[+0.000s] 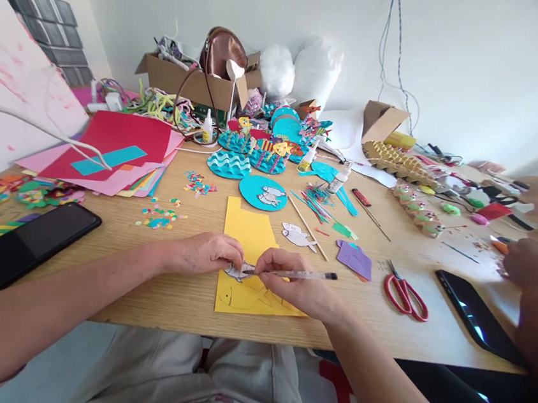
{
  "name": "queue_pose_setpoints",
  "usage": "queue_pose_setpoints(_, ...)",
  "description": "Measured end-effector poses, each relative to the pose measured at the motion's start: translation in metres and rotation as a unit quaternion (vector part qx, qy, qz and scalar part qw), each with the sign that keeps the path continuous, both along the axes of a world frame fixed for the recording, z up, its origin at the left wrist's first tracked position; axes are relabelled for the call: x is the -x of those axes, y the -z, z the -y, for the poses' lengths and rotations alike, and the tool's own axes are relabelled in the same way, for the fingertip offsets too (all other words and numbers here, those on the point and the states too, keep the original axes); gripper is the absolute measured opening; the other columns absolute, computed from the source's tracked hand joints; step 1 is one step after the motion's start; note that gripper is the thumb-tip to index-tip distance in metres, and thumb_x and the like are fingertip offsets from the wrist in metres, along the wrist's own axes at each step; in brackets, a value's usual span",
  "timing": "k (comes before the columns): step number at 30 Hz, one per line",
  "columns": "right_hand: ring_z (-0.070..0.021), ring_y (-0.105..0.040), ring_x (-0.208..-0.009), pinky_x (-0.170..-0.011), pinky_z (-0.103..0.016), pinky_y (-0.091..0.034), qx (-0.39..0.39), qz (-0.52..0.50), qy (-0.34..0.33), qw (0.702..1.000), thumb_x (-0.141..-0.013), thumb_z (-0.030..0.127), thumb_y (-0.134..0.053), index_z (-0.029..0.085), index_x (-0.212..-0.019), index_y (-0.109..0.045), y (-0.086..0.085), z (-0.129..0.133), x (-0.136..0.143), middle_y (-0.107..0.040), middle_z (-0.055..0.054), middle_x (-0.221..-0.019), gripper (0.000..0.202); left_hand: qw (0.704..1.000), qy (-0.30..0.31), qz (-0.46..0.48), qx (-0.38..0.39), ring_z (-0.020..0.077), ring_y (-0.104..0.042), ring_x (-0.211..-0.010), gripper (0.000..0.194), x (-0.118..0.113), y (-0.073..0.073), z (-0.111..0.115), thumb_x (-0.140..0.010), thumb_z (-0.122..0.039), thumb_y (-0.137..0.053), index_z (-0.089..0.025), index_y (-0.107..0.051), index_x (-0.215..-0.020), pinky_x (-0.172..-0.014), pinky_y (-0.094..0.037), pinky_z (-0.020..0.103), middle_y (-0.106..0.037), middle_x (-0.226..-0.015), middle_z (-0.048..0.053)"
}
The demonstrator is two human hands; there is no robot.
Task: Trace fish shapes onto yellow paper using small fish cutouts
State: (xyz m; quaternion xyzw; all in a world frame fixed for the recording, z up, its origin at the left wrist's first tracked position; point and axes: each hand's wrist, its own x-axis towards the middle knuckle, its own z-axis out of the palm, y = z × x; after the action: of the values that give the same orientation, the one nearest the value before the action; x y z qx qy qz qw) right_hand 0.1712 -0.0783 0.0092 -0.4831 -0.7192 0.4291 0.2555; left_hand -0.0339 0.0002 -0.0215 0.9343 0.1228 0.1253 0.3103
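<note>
A yellow paper sheet (254, 225) lies at the table's front edge, with a fish outline drawn on its lower part. On it rests a small white paper fish cutout (237, 274). My left hand (206, 252) pinches the cutout's upper edge with bent fingers and holds it against the sheet. In my right hand (284, 279) is a pen (309, 275), lying nearly level, its tip at the cutout's tail side. More white paper fish (297, 235) lie just beyond, beside a thin wooden stick (309, 227).
Red-handled scissors (406, 296) and a phone (473, 313) lie to the right, near another person's hand (531, 267). A second phone (58, 237) is at the left. Behind are a blue paper disc (251, 190), glue bottles (339, 178), coloured paper (126, 138) and a cardboard box (176, 76).
</note>
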Motion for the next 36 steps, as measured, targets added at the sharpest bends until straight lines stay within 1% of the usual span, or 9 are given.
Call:
queue_pose_setpoints(2,-0.0086,-0.050,-0.061,-0.054,-0.019,-0.038,-0.008,0.014,-0.007,1.000,-0.072,0.012,-0.050,0.016,-0.078,-0.058,0.005,-0.002,0.005,-0.059,0.001,-0.071,0.011,1.000,0.007,-0.010,0.012,0.0121,-0.057,-0.086,0.024,-0.001,-0.002,-0.001,-0.083,-0.003,-0.045,-0.017,-0.064,-0.087,-0.077,-0.042,0.019,-0.063,-0.094,0.003)
queue_pose_setpoints(4,-0.0086,-0.050,-0.061,-0.054,-0.019,-0.039,-0.013,0.013,-0.011,1.000,-0.070,0.011,-0.051,0.016,-0.075,-0.057,0.009,-0.004,0.009,-0.058,0.001,-0.068,0.010,0.999,0.015,-0.019,0.023,0.0116,-0.057,-0.085,0.024,-0.002,-0.004,-0.002,-0.081,-0.001,-0.045,-0.017,-0.063,-0.086,-0.076,-0.042,0.018,-0.063,-0.093,0.003)
queue_pose_setpoints(7,-0.0086,-0.047,-0.060,-0.056,-0.020,-0.039,-0.019,-0.010,-0.009,1.000,-0.068,0.010,-0.051,0.016,-0.070,-0.055,0.014,-0.008,0.012,-0.055,0.002,-0.065,0.007,0.999,0.017,-0.021,0.035,0.0118,-0.057,-0.085,0.023,-0.003,-0.005,-0.003,-0.079,0.001,-0.047,-0.016,-0.063,-0.085,-0.076,-0.042,0.018,-0.062,-0.094,0.004)
queue_pose_setpoints(10,-0.0079,-0.044,-0.058,-0.054,-0.019,-0.036,-0.009,-0.033,-0.014,0.999,-0.069,0.010,-0.050,0.016,-0.070,-0.053,0.017,-0.011,0.013,-0.052,0.003,-0.063,0.006,0.999,0.019,-0.020,0.041,0.0123,-0.058,-0.086,0.024,-0.003,-0.005,-0.003,-0.079,0.002,-0.047,-0.015,-0.062,-0.085,-0.078,-0.043,0.019,-0.063,-0.095,0.004)
queue_pose_setpoints(15,-0.0074,-0.041,-0.057,-0.053,-0.019,-0.034,-0.004,-0.037,-0.034,0.999,-0.069,0.010,-0.049,0.016,-0.070,-0.053,0.016,-0.013,0.012,-0.049,0.004,-0.063,0.008,0.999,0.026,-0.015,0.041,0.0129,-0.058,-0.086,0.020,-0.003,-0.005,-0.004,-0.080,-0.002,-0.049,-0.016,-0.063,-0.085,-0.077,-0.043,0.020,-0.063,-0.094,0.004)
queue_pose_setpoints(19,-0.0076,-0.042,-0.057,-0.054,-0.019,-0.035,-0.009,-0.032,-0.053,0.998,-0.069,0.009,-0.049,0.016,-0.071,-0.054,0.015,-0.013,0.011,-0.050,0.004,-0.063,0.009,0.999,0.022,-0.020,0.043,0.0126,-0.058,-0.086,0.023,-0.002,-0.003,-0.006,-0.079,0.000,-0.048,-0.016,-0.063,-0.085,-0.076,-0.043,0.020,-0.063,-0.095,0.004)
queue_pose_setpoints(26,-0.0083,-0.044,-0.060,-0.056,-0.020,-0.037,-0.008,-0.033,-0.060,0.998,-0.070,0.010,-0.049,0.015,-0.073,-0.054,0.014,-0.014,0.010,-0.052,0.003,-0.066,0.008,0.998,0.026,-0.023,0.056,0.0126,-0.058,-0.088,0.024,-0.002,-0.002,-0.007,-0.077,0.003,-0.050,-0.015,-0.063,-0.086,-0.078,-0.043,0.019,-0.063,-0.097,0.005)
queue_pose_setpoints(30,-0.0088,-0.046,-0.063,-0.058,-0.020,-0.038,-0.012,-0.022,-0.062,0.998,-0.070,0.008,-0.048,0.016,-0.072,-0.053,0.014,-0.014,0.011,-0.053,0.003,-0.067,0.009,0.998,0.028,-0.025,0.053,0.0127,-0.058,-0.087,0.025,-0.002,-0.001,-0.008,-0.076,0.003,-0.049,-0.016,-0.063,-0.085,-0.077,-0.044,0.019,-0.062,-0.097,0.004)
queue_pose_setpoints(36,-0.0096,-0.048,-0.064,-0.058,-0.021,-0.039,-0.026,-0.012,-0.061,0.998,-0.071,0.009,-0.048,0.016,-0.073,-0.054,0.016,-0.013,0.011,-0.055,0.002,-0.068,0.010,0.998,0.040,-0.025,0.048,0.0133,-0.058,-0.088,0.025,-0.003,0.001,-0.011,-0.074,0.005,-0.051,-0.014,-0.063,-0.084,-0.078,-0.044,0.019,-0.062,-0.097,0.005)
